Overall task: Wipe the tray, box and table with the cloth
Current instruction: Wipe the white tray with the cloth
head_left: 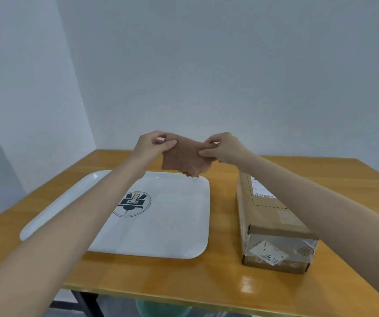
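Note:
A small pinkish-brown cloth (pixel 185 160) hangs in the air above the far edge of the white tray (pixel 172 225). My left hand (pixel 153 145) pinches its upper left corner and my right hand (pixel 224 147) pinches its upper right corner, stretching it between them. The tray lies flat on the wooden table (pixel 218 287) and bears a round dark logo. A long cardboard box (pixel 273 216) with labels and clear tape lies on the table to the right of the tray, partly crossed by my right forearm.
Pale walls stand close behind the table and on the left. The table's front edge runs across the bottom of the view, with a dark table leg (pixel 87 304) below it.

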A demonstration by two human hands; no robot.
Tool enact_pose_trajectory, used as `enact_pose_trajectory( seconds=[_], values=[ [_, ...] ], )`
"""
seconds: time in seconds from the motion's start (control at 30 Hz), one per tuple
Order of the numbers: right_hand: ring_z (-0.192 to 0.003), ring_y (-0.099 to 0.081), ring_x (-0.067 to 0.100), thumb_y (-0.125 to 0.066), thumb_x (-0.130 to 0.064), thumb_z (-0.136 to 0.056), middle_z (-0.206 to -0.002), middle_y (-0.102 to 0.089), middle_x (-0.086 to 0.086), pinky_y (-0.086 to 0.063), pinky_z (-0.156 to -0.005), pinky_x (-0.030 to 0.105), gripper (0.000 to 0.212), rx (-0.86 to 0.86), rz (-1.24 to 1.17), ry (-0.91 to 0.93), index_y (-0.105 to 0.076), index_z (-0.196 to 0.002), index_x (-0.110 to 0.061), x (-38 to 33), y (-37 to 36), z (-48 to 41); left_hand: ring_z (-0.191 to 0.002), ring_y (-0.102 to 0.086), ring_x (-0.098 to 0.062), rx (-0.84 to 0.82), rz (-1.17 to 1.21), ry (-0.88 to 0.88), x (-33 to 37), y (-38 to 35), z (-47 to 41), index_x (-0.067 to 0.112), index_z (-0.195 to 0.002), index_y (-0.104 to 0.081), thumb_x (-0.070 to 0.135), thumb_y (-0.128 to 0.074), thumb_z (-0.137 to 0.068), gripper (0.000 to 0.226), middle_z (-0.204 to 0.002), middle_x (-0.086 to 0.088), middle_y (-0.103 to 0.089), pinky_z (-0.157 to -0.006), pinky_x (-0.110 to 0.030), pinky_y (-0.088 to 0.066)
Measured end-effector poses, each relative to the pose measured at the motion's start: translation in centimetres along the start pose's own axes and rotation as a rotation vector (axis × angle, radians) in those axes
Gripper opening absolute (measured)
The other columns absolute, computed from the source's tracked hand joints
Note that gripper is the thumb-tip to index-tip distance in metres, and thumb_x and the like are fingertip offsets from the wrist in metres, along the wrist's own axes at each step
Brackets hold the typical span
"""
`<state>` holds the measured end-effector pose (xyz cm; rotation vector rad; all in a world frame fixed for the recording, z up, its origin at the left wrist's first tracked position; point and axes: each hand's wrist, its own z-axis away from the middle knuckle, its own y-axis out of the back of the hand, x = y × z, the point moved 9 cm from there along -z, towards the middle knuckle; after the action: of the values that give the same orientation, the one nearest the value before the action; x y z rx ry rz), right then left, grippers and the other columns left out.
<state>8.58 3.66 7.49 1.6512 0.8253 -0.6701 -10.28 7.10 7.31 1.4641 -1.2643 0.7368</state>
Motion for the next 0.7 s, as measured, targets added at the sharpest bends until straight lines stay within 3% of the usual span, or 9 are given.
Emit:
enact_pose_trajectory(
  seconds=[0.07, 0.2, 0.27, 0.33, 0.4, 0.43, 0.5, 0.57, 0.7],
  values=[
    [-0.067, -0.059, 0.016, -0.069, -0.024, -0.082, -0.078, -0.064, 0.003, -0.044, -0.051, 0.015, 0.021, -0.031, 0.085, -0.015, -0.069, -0.096, -0.008, 0.3, -0.9, -0.1, -0.078, -0.053, -0.003, 0.006, -0.031, 0.029, -0.9, 0.2, -0.2, 0.011, -0.101, -0.065, 0.027, -0.064, -0.088, 0.02, -0.084, 0.005, -0.059, -0.07, -0.019, -0.041],
    [-0.063, -0.048, 0.016, -0.059, -0.03, -0.09, -0.075, -0.056, 0.005, -0.04, -0.056, 0.025, 0.036, -0.171, 0.29, -0.089, -0.062, -0.112, -0.002, 0.7, -3.4, -0.4, -0.08, -0.05, -0.015, 0.005, -0.092, 0.105, -2.8, 0.6, -0.7, 0.01, -0.087, -0.061, 0.035, -0.06, -0.09, 0.026, -0.078, 0.002, -0.054, -0.066, -0.022, -0.039],
    [-0.078, -0.054, 0.02, -0.055, -0.032, -0.092, -0.097, -0.061, 0.011, -0.047, -0.071, 0.029, 0.043, -0.327, 0.425, -0.185, -0.054, -0.122, -0.001, 1.8, -5.0, -0.1, -0.084, -0.049, -0.017, 0.059, -0.159, 0.121, -3.6, 1.1, -0.8, 0.011, -0.089, -0.057, 0.039, -0.057, -0.091, 0.028, -0.083, 0.002, -0.053, -0.061, -0.023, -0.036],
    [-0.079, -0.055, 0.021, -0.051, -0.035, -0.094, -0.092, -0.056, 0.008, -0.049, -0.077, 0.032, 0.029, -0.482, 0.625, -0.241, -0.055, -0.1, -0.007, 2.8, -6.4, 0.7, -0.085, -0.049, -0.019, 0.117, -0.254, 0.092, -4.1, 1.5, -0.9, 0.01, -0.091, -0.052, 0.038, -0.056, -0.092, 0.028, -0.082, 0.003, -0.052, -0.059, -0.025, -0.034],
    [-0.06, -0.047, 0.019, -0.046, -0.033, -0.096, -0.072, -0.045, 0.002, -0.042, -0.066, 0.031, 0.035, -0.561, 0.825, -0.24, -0.04, -0.068, -0.012, 3.4, -7.7, 1.4, -0.083, -0.047, -0.02, 0.146, -0.337, 0.055, -4.7, 1.6, -0.8, 0.01, -0.089, -0.046, 0.034, -0.055, -0.093, 0.026, -0.077, 0.006, -0.046, -0.058, -0.024, -0.032],
    [-0.059, -0.046, 0.02, -0.043, -0.029, -0.097, -0.071, -0.043, 0.002, -0.041, -0.063, 0.03, 0.036, -0.587, 0.891, -0.225, -0.038, -0.067, -0.01, 3.4, -8.4, 1.8, -0.082, -0.045, -0.019, 0.143, -0.369, 0.044, -5.2, 1.5, -0.7, 0.011, -0.085, -0.043, 0.031, -0.055, -0.094, 0.025, -0.075, 0.006, -0.044, -0.056, -0.023, -0.031],
    [-0.074, -0.048, 0.025, -0.035, -0.018, -0.098, -0.089, -0.045, 0.004, -0.04, -0.061, 0.028, 0.02, -0.636, 0.986, -0.189, -0.05, -0.095, -0.005, 3.3, -10.3, 3.0, -0.078, -0.042, -0.02, 0.116, -0.43, 0.031, -6.2, 1.0, -0.5, 0.017, -0.073, -0.035, 0.027, -0.054, -0.094, 0.03, -0.07, 0.005, -0.041, -0.055, -0.022, -0.029],
    [-0.088, -0.044, 0.024, -0.03, -0.01, -0.096, -0.101, -0.043, 0.005, -0.038, -0.069, 0.029, 0.028, -0.662, 1.063, -0.171, -0.048, -0.118, -0.008, 3.6, -11.9, 3.7, -0.078, -0.042, -0.02, 0.075, -0.477, 0.044, -7.6, 0.2, -0.2, 0.018, -0.071, -0.032, 0.028, -0.053, -0.095, 0.033, -0.07, 0.006, -0.04, -0.055, -0.025, -0.028],
    [-0.106, -0.046, 0.034, -0.029, -0.007, -0.094, -0.104, -0.05, 0.013, -0.037, -0.091, 0.035, 0.024, -0.622, 1.067, -0.288, -0.049, -0.106, -0.004, 6.5, -14.0, 2.9, -0.077, -0.042, -0.02, -0.127, -0.503, 0.119, -9.7, -1.9, 1.0, 0.009, -0.088, -0.038, 0.034, -0.051, -0.095, 0.029, -0.075, 0.003, -0.043, -0.055, -0.025, -0.028]
  ],
)
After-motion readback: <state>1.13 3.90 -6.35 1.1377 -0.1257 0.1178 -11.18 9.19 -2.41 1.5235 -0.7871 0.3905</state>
